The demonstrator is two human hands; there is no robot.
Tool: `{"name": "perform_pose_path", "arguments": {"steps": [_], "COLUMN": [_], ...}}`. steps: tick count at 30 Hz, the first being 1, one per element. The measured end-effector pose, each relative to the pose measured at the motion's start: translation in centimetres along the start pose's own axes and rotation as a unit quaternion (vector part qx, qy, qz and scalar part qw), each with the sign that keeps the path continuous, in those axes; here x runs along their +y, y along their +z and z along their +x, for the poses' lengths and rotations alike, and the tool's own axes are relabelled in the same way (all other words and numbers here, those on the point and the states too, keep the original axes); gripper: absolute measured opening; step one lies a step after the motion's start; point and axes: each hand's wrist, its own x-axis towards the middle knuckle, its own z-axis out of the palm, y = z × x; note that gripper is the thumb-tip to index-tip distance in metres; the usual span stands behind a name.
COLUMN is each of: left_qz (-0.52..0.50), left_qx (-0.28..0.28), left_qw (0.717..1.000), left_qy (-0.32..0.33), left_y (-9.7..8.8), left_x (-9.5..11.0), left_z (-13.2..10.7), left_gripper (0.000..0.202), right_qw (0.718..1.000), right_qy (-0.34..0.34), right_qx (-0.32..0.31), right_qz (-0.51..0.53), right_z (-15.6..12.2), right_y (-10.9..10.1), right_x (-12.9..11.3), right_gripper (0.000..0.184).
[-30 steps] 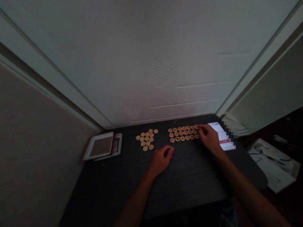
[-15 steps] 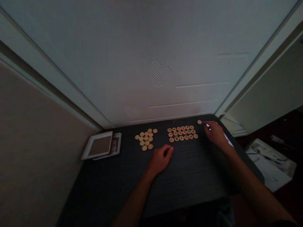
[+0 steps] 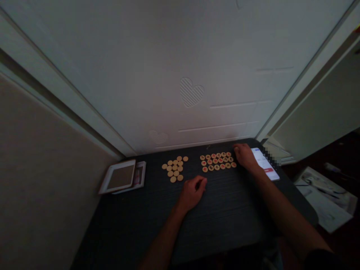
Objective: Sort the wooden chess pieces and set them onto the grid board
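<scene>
Round wooden Chinese chess pieces [image 3: 215,161] with red and black characters lie face up in three rows on the dark table. Just past the right end of the top row, my right hand [image 3: 244,155] is closed with its fingers pointing down over a single piece, which they hide. To the left, several plain-faced pieces [image 3: 175,168] lie in a loose cluster. My left hand [image 3: 192,192] rests on the table in front of the pieces, fingers curled, with nothing visible in it.
A lit phone [image 3: 266,165] lies beside my right wrist. Stacked shallow trays or frames [image 3: 121,176] sit at the table's left end. A white door panel [image 3: 157,93] rises behind the table [image 3: 225,217]. A white box [image 3: 326,198] stands beyond the right edge.
My right hand has moved left over the lone piece beyond the rows, which is now hidden, uncovering the phone. My left hand stays resting. The view has shifted slightly.
</scene>
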Motion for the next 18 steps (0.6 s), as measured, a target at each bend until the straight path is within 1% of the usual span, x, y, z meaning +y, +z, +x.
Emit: {"name": "perform_pose_path", "arguments": {"steps": [4,8,14,18], "left_qz": [-0.001,-0.002,0.009,0.016], "left_qx": [-0.002,-0.012,-0.01,-0.008], "left_qw": [1.0,1.0,1.0,1.0], "left_qy": [-0.008,-0.006,-0.011,-0.012], "left_y": [0.0,-0.2,-0.2,-0.1], "left_x": [0.1,0.3,0.5,0.5], "left_z": [0.1,0.1,0.1,0.2], "left_gripper": [0.032,0.033,0.034,0.033], "right_qw": [0.999,0.998,0.997,0.998], "right_qy": [-0.002,0.002,-0.016,-0.012], "right_qx": [0.029,0.038,0.045,0.054], "right_qz": [0.034,0.056,0.053,0.038], "right_z": [-1.3,-2.7,-3.3,-3.8], "right_y": [-0.1,0.4,0.7,0.9], "right_x": [0.0,0.1,0.4,0.4], "right_gripper": [0.035,0.033,0.025,0.025]}}
